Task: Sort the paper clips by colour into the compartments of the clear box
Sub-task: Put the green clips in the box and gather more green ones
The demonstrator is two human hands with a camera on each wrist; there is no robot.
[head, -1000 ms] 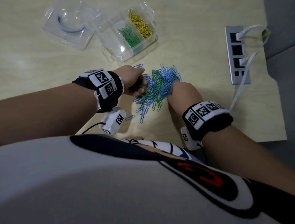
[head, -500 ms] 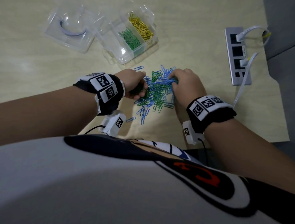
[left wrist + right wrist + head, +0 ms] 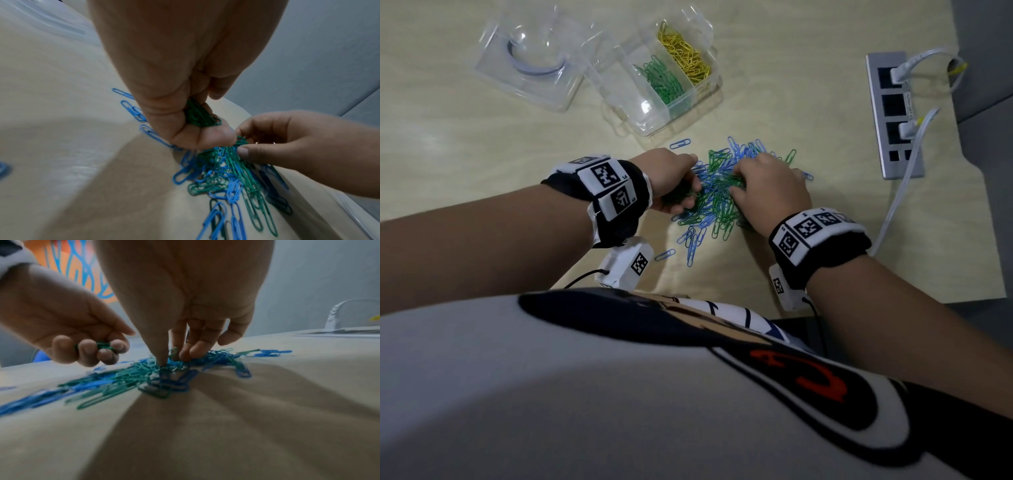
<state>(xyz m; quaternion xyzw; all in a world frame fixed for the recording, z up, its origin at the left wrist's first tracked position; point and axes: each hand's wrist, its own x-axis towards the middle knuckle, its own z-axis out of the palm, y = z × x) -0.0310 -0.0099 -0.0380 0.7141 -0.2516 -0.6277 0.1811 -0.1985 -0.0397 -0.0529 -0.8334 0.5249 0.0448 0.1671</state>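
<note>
Paper clips in blue and green lie in a mixed pile on the pale wooden table, directly between the two hands. Within the heap the clips point every way, so no common long axis can be told; a few blue strays at the near edge lie roughly lengthwise toward the person, and one blue clip lies apart on the far side, near the box.

Curled into a loose fist at the pile's left edge, the left hand holds a bunch of green clips against the palm, its fingers wrapped round them, and the bunch shows between the fingers in the right wrist view. Thumb and fingertips of the right hand come down together into the middle of the heap, and they pinch at a green clip there. The two hands are nearly touching.

Beyond the pile stands the clear box, well apart from both hands. One compartment holds green clips, the one beside it on the right holds yellow clips, and the clips in each lie mostly along the compartment's length. A clear lid rests on the table to the left of the box. At the table's right edge is a grey socket strip with white cables plugged in.
</note>
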